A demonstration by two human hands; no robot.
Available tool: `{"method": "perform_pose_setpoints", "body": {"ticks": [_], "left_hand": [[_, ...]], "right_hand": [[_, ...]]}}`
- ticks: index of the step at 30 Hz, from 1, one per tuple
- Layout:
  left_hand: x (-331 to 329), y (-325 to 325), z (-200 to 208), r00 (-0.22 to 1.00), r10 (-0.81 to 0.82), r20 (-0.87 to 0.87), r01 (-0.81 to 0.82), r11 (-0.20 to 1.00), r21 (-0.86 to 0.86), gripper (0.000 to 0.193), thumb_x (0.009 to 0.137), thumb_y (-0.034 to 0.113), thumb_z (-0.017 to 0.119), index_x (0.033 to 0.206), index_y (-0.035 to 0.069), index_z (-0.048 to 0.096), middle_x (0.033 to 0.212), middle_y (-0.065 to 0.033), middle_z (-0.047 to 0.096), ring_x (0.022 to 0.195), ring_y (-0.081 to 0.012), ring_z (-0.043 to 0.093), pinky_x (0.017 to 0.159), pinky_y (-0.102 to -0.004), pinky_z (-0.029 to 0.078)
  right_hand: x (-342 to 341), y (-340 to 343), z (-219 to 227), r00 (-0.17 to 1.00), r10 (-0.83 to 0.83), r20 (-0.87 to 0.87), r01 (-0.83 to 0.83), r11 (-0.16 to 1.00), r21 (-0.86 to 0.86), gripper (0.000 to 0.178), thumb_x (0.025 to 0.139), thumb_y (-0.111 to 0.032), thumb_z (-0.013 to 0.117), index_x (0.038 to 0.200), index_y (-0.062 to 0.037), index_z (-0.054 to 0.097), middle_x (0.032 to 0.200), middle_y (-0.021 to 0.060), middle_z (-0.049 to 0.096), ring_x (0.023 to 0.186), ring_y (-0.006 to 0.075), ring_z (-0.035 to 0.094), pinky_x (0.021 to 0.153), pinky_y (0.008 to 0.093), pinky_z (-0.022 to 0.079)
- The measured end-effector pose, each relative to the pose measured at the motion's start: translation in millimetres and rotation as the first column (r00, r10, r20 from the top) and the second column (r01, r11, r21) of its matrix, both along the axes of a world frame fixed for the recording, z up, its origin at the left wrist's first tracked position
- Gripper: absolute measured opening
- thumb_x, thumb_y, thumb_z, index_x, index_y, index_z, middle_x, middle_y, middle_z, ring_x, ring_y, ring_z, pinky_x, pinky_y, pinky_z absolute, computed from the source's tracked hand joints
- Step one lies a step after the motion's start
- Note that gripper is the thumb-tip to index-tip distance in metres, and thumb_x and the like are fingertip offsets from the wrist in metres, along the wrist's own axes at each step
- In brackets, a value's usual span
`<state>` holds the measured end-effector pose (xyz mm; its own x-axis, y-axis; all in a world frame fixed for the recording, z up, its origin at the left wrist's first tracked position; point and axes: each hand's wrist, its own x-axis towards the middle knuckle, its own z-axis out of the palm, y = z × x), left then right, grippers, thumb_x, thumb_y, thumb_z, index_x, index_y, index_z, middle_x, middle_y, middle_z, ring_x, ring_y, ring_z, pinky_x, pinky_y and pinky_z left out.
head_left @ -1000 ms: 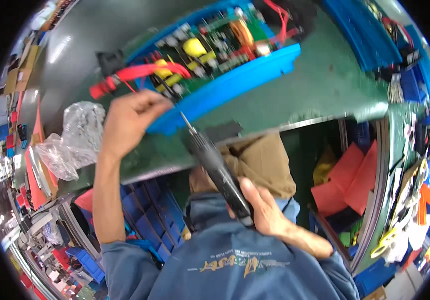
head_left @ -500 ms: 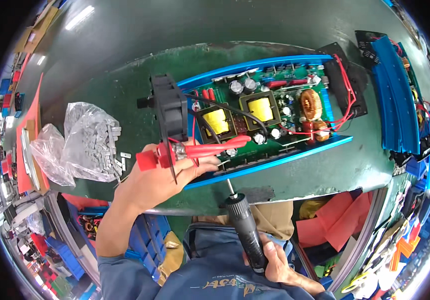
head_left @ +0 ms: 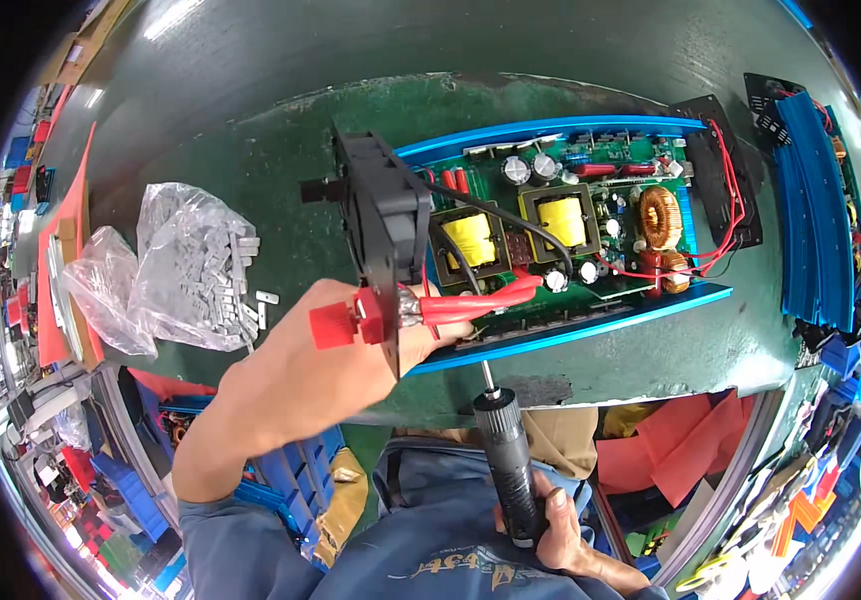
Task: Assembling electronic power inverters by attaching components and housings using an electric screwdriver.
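Note:
An open blue metal housing (head_left: 591, 310) lies before me, holding a green circuit board with yellow transformers (head_left: 563, 222) and copper-wound coils (head_left: 661, 218). At its left end stands a black panel with a fan (head_left: 383, 215), where thick red leads (head_left: 481, 302) run to a red terminal (head_left: 333, 326). My left hand (head_left: 336, 350) reaches behind this panel, its fingers closed at the near wall's left end; panel and leads hide what they pinch. My right hand (head_left: 559, 525) grips a black electric screwdriver (head_left: 504, 450), its bit pointing up at that wall's outer face, apparently touching it.
On the left sits a clear plastic bag (head_left: 176, 270) of small grey metal clips, with a loose clip (head_left: 267, 297) beside it. A black end panel (head_left: 719, 180) hangs by red wires at the housing's right end. More blue housings (head_left: 817, 215) stand at the far right.
Most of the scene has shifted rightward in view, the housing with it. My left forearm is angled lower to the left. The screwdriver stays at the near wall in my right hand.

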<state>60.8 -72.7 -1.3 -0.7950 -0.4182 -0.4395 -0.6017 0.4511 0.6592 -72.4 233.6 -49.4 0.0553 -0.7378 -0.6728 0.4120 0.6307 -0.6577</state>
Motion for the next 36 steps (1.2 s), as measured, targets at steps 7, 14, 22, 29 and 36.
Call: {"method": "perform_pose_setpoints", "body": {"ticks": [7,14,22,29,36], "left_hand": [[-4,26,41,0.948,-0.312,-0.065,0.267,0.89,-0.368,0.053,0.085,0.005,0.061,0.135,-0.011,0.052,0.098,-0.0197,0.061,0.071,-0.028,0.066,0.059,-0.0378,0.055],[-1,44,27,0.941,-0.28,0.191,0.339,0.755,-0.561,0.069,0.078,0.015,0.071,0.143,0.002,0.052,0.12,-0.0085,0.063,0.083,-0.0195,0.065,0.061,-0.0315,0.05],[-9,42,34,0.898,-0.351,0.266,0.439,0.759,-0.48,0.067,0.077,0.01,0.068,0.139,-0.007,0.051,0.118,-0.0187,0.062,0.088,-0.0261,0.068,0.065,-0.0354,0.055],[-16,44,37,0.869,-0.341,0.359,0.477,0.77,-0.424,0.062,0.08,0.012,0.064,0.137,-0.008,0.053,0.117,-0.0194,0.061,0.091,-0.0285,0.066,0.073,-0.0369,0.056],[-12,40,37,0.841,-0.395,0.371,0.539,0.682,-0.495,0.057,0.081,0.014,0.064,0.134,-0.007,0.057,0.117,-0.0168,0.06,0.097,-0.0307,0.062,0.083,-0.0417,0.053]], "right_hand": [[2,1,0,0.997,0.015,-0.073,-0.015,1.0,-0.005,0.098,0.096,-0.082,0.02,0.127,0.0046,0.054,0.085,0.0086,0.066,0.074,0.0127,0.059,0.068,0.0273,0.046],[1,-1,1,0.99,0.047,-0.13,-0.049,0.999,-0.008,0.097,0.096,-0.082,0.019,0.125,0.004,0.053,0.085,0.0079,0.065,0.073,0.0127,0.057,0.068,0.0278,0.045],[4,-1,-1,0.961,0.018,-0.277,-0.039,0.997,-0.071,0.094,0.098,-0.077,0.018,0.13,0.0048,0.05,0.087,0.0072,0.064,0.073,0.0131,0.057,0.068,0.0291,0.045],[-13,4,-25,0.831,-0.05,0.554,0.036,0.999,0.037,0.097,0.092,-0.08,0.044,0.134,0.0069,0.055,0.073,0.0097,0.064,0.063,0.0147,0.057,0.065,0.0293,0.045],[3,4,-15,0.875,0.121,-0.468,-0.11,0.993,0.05,0.077,0.104,-0.067,0.031,0.124,0.0031,0.054,0.085,0.0097,0.067,0.074,0.0139,0.062,0.07,0.0318,0.05]]}}
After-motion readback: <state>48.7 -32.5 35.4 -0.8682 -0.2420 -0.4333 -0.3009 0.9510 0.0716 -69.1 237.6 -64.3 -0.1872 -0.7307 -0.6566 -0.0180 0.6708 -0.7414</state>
